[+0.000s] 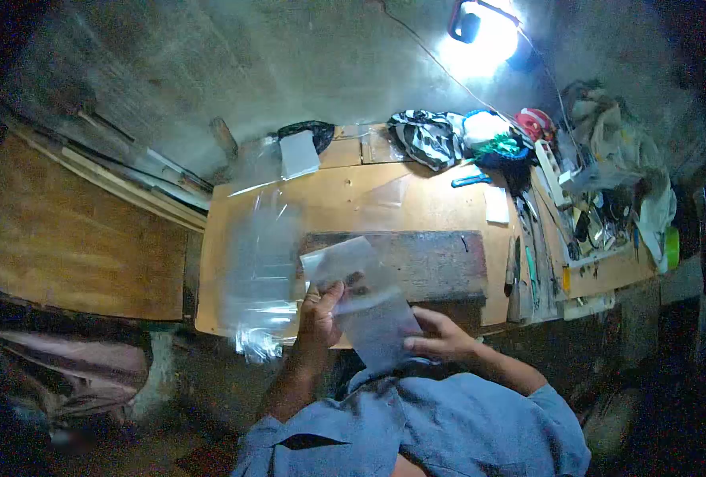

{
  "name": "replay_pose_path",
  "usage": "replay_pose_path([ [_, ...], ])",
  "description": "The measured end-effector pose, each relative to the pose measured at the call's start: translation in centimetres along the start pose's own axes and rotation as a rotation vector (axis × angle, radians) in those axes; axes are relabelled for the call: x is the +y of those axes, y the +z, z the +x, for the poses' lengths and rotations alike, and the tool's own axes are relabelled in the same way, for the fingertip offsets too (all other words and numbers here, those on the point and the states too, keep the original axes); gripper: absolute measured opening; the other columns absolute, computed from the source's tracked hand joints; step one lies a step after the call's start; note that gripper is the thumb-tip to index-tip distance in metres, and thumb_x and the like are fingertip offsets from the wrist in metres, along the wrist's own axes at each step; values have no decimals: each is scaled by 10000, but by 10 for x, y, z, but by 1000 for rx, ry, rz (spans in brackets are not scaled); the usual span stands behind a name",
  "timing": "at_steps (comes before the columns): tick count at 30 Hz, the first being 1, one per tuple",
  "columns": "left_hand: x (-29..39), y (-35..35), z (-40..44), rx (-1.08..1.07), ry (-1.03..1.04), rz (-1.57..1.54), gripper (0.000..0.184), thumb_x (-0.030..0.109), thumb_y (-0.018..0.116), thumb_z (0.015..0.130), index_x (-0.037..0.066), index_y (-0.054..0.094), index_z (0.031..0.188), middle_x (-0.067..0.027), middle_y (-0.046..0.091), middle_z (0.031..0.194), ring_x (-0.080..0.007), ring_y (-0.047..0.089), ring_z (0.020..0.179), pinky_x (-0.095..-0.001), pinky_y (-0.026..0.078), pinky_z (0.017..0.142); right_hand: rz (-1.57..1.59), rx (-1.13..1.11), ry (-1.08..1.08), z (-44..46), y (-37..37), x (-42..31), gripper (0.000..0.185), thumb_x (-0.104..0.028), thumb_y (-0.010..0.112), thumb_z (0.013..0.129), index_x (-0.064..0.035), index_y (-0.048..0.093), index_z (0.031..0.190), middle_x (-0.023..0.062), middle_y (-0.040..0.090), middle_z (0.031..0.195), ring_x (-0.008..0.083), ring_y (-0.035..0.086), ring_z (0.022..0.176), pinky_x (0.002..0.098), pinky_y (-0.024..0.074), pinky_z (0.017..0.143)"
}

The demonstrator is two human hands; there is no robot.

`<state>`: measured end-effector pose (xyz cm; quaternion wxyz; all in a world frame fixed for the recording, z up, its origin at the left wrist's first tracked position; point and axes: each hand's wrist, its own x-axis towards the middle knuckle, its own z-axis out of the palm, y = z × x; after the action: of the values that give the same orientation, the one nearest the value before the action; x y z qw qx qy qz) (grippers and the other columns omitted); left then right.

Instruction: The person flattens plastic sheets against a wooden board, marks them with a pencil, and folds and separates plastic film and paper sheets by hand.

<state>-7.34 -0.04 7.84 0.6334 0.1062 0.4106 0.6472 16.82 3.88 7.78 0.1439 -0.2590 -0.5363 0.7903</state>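
A translucent plastic sheet or bag (pixel 381 318) is held up in front of my body, over the table's front edge. My left hand (pixel 321 308) pinches its left side, fingers partly behind the see-through film. At its right edge my right hand (pixel 440 335) grips it between thumb and fingers. Behind the sheet lies a dark, worn wooden board (pixel 432 262) on the table (pixel 329 195). To the left of my hands, a stack of clear plastic film (pixel 261 262) lies flat, its shiny front end hanging over the edge.
A white packet (pixel 299 155) lies at the back left. Bundled striped cloth (pixel 428 139) sits at the back. Long tools (pixel 514 270) lie at the right, beside a cluttered tray (pixel 599 254). A bright lamp (pixel 480 36) shines above. Another wooden surface (pixel 82 230) stands left.
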Motion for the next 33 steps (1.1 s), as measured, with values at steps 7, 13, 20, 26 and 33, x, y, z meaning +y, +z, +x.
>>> replay_pose_path([
  [7,5,11,-17,-130,125,782,344,33,555,900,50,484,1236,-109,616,1132,-200,593,1027,-365,465,932,146,210,-97,34,-4,-8,220,-170,510,969,6,592,1073,-27,556,845,91,525,796,225,433,699],
  [13,-5,-6,-33,-138,271,510,349,35,591,884,8,482,1214,-91,614,1127,-184,596,1010,-348,485,896,18,188,-164,42,10,3,172,-124,541,949,21,612,1008,-19,572,833,66,494,742,229,416,647],
  [20,-16,-34,-56,102,116,374,292,23,707,788,21,579,1051,-91,671,954,-176,654,822,-315,544,760,-51,125,-31,44,24,11,143,-144,569,938,-19,617,888,-46,530,708,48,447,647,231,373,562],
  [26,-18,-57,-62,108,226,357,180,82,673,846,7,612,999,-81,671,931,-149,635,795,-293,519,740,-185,226,-145,69,11,17,131,-176,586,926,-63,631,975,3,566,752,99,508,695,259,427,621],
  [33,-10,-60,-63,240,335,455,155,70,665,853,12,630,993,-34,663,871,-98,592,754,-245,482,712,-1474,579,-326,166,-58,57,596,-156,652,785,-170,437,1341,131,522,1233,327,464,1175,420,400,957],
])
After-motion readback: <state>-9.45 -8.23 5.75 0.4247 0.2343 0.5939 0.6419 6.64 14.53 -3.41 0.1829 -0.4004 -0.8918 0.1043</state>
